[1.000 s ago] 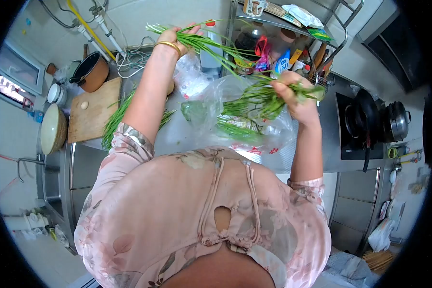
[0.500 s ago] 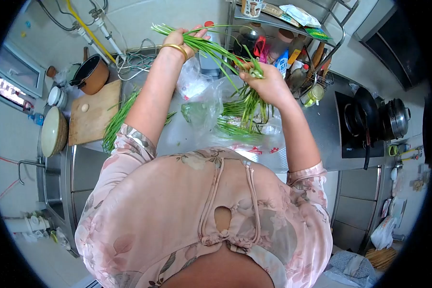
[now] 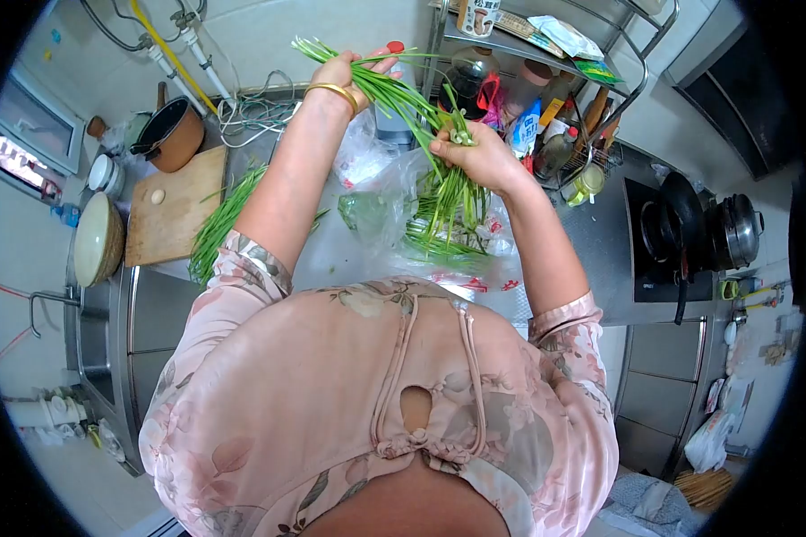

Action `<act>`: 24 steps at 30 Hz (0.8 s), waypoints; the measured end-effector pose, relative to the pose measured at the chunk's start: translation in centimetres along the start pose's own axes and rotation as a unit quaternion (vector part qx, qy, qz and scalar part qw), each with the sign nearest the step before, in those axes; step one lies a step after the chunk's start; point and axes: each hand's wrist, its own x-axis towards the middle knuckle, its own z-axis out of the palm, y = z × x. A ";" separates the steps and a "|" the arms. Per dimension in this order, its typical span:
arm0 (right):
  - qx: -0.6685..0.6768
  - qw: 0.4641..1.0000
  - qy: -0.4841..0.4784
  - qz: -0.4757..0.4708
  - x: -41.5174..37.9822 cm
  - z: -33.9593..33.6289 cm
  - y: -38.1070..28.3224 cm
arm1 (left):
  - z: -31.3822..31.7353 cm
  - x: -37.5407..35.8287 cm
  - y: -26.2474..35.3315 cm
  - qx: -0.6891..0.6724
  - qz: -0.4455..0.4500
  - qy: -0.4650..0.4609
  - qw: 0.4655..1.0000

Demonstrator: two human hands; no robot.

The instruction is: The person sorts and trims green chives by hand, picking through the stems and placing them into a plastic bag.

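My left hand (image 3: pixel 340 75), with a gold bangle at its wrist, is raised over the back of the counter. Its fingers are closed round a bundle of garlic chives (image 3: pixel 392 93), white ends pointing left and green leaves trailing right. Lower and to the right, my right hand (image 3: pixel 485 163) grips another bunch of chives (image 3: pixel 455 199), which hangs down below it. The leaves of the left bundle reach the right hand. Beneath lie a clear plastic bag (image 3: pixel 390 192) and more chives (image 3: pixel 443 243). A separate pile of chives (image 3: pixel 217 231) lies beside my left forearm.
A cutting board (image 3: pixel 177 215) holds a small round pale item. Behind it stands a brown pot (image 3: pixel 175 148), with a large bowl (image 3: pixel 94 243) to its left. At back right are a metal rack (image 3: pixel 510 45) with bottles and jars, then a hob (image 3: pixel 640 210) with pans.
My right hand has shifted slightly left, closer to my left hand, with its chives. My left hand has moved a little right, still holding its bundle. The view has shifted slightly.
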 end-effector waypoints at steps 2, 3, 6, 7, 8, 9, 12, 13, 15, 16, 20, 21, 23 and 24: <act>-0.028 0.999 -0.017 -0.019 -0.7 -0.1 -0.4 | -0.3 0.4 0.1 0.013 0.006 -0.006 1.000; -0.058 0.997 -0.029 -0.041 -1.0 -0.3 -0.5 | -0.5 0.7 0.2 0.020 0.010 -0.009 1.000; -0.053 0.993 -0.004 -0.104 -1.8 -0.7 -0.1 | -0.8 1.2 0.6 0.014 0.015 -0.015 1.000; -0.034 0.992 0.013 -0.123 -2.1 -0.7 0.2 | -0.8 1.1 0.7 0.014 0.017 -0.013 1.000; 0.001 0.993 0.039 -0.115 -2.3 -0.6 0.7 | -0.7 0.9 0.6 0.014 0.019 -0.010 1.000; 0.034 0.993 0.049 -0.106 -2.4 -0.5 0.3 | -0.6 0.7 0.5 0.015 0.020 -0.008 1.000; 0.150 0.981 0.063 -0.110 -2.5 -0.4 -1.6 | -0.7 0.9 0.0 0.022 0.017 -0.036 0.999; 0.149 0.982 0.053 -0.102 -2.4 -0.4 -2.0 | -0.5 0.9 -0.2 0.031 0.021 -0.034 0.999; 0.147 0.985 0.031 -0.089 -1.9 -0.4 -2.9 | -0.3 0.7 -0.7 0.048 0.029 -0.030 0.998; 0.131 0.988 0.040 -0.069 -1.4 -0.2 -2.9 | -0.1 0.6 -1.0 0.056 0.030 -0.031 0.997; -0.036 0.986 0.131 -0.095 1.7 0.4 -0.2 | 0.4 0.0 -1.9 0.079 0.032 -0.041 0.996; -0.037 0.987 0.134 -0.083 1.8 0.4 -0.2 | 0.4 -0.1 -2.0 0.082 0.033 -0.044 0.995; -0.039 0.988 0.140 -0.057 2.1 0.6 -0.4 | 0.6 -0.5 -2.1 0.079 0.031 -0.046 0.995; -0.036 0.988 0.138 -0.058 2.3 0.7 -0.3 | 0.7 -0.6 -2.1 0.078 0.029 -0.047 0.995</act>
